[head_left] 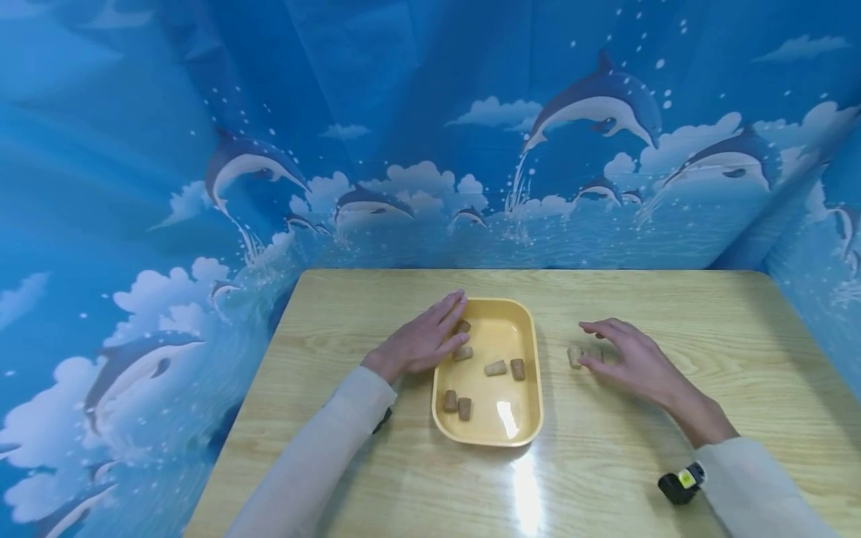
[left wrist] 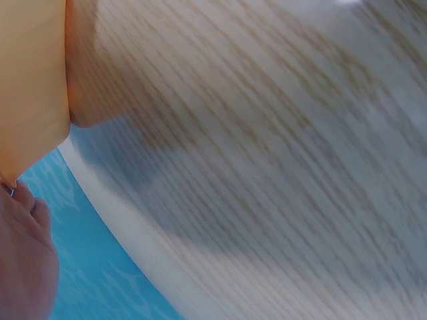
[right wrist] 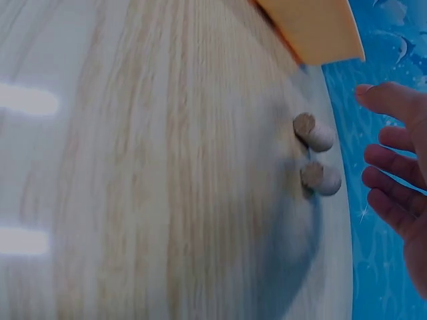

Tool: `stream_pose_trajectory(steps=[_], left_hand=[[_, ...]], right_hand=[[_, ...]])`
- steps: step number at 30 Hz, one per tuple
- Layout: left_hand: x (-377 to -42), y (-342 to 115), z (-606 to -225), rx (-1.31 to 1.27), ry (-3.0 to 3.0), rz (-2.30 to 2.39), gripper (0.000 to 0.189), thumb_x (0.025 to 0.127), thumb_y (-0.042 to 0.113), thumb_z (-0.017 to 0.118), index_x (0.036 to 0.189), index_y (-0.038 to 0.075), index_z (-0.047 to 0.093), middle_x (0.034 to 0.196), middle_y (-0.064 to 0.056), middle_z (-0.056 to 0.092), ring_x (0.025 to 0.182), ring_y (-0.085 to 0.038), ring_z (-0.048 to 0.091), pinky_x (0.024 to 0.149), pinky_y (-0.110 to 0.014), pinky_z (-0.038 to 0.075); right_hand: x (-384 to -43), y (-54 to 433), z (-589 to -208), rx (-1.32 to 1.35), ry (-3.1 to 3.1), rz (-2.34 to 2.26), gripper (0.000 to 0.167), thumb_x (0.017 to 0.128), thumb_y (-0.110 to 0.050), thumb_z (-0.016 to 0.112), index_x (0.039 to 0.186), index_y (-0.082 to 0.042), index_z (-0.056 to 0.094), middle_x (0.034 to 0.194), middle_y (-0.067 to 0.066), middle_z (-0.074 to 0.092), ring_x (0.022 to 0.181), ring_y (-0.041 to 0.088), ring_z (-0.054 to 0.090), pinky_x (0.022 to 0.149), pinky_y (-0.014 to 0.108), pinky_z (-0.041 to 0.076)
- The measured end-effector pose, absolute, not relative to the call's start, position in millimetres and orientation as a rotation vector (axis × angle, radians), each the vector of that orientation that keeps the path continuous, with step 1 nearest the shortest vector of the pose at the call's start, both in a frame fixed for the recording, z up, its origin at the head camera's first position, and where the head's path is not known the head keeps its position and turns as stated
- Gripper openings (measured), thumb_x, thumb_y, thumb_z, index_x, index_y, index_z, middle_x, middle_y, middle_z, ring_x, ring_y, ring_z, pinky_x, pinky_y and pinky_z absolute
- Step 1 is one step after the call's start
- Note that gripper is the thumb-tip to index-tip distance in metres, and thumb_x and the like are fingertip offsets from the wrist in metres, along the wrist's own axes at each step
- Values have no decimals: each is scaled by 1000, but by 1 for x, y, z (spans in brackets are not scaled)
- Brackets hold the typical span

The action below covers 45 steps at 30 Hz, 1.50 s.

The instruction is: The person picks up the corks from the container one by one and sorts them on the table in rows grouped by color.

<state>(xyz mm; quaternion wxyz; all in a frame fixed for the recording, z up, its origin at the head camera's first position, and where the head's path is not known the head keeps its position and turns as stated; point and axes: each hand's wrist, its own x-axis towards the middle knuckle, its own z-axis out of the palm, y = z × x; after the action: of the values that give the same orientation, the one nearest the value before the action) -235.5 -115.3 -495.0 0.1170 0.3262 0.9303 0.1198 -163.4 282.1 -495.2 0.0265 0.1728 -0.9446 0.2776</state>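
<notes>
Fingers straight, thumb apart, the left hand (head_left: 422,336) lies over the left rim of the tray (head_left: 498,329), near the far edge of the desk (head_left: 673,299). Six corks (head_left: 495,368) lie inside, two by its near-left corner. Rightward, two more corks (right wrist: 317,135) rest beside the right hand (head_left: 632,362), its thumb and fingers parted.

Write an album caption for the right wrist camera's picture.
A right hand hovers near two corks on a wood-grained table, a yellow tray nearby.
</notes>
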Motion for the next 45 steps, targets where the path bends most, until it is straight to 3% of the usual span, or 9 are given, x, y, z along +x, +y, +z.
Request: stream_pose_trajectory(steps=[9,17,24,31,45], left_hand=[[-235,-115,-493,951,2720,338,80,115,64,17,177,18,-1,184,4,-11,172,-19,1,141,-37,11],[-237,-116,-493,961,2715,345,79,116,61,20,177,16,1,185,3,-9,172,-19,0,141,-39,11],[-240,-118,-492,1008,2697,355,78,116,60,20,177,15,3,184,2,-10,172,-20,-2,141,-40,10],[-246,-122,-489,1079,2710,307,73,118,53,23,177,13,10,186,-2,-1,172,-23,4,141,-40,12],[-258,-126,-487,1231,2677,137,67,119,39,27,177,16,3,186,-3,0,172,-21,5,142,-38,10]], right_hand=[[-166,252,-484,637,-2829,899,53,98,-27,83,142,-2,69,137,19,72,130,45,65,107,70,56],[-175,228,-480,718,-2784,926,50,98,-26,83,140,-3,71,133,15,74,123,39,70,97,61,64],[-181,210,-477,789,-2796,922,51,98,-24,82,142,-1,70,134,17,74,127,41,68,108,65,58],[-184,196,-477,845,-2828,927,52,98,-23,81,144,-2,68,133,16,73,125,37,68,108,61,59],[-184,183,-481,934,-2856,919,48,101,-19,77,145,-4,67,142,18,70,132,40,66,113,63,56]])
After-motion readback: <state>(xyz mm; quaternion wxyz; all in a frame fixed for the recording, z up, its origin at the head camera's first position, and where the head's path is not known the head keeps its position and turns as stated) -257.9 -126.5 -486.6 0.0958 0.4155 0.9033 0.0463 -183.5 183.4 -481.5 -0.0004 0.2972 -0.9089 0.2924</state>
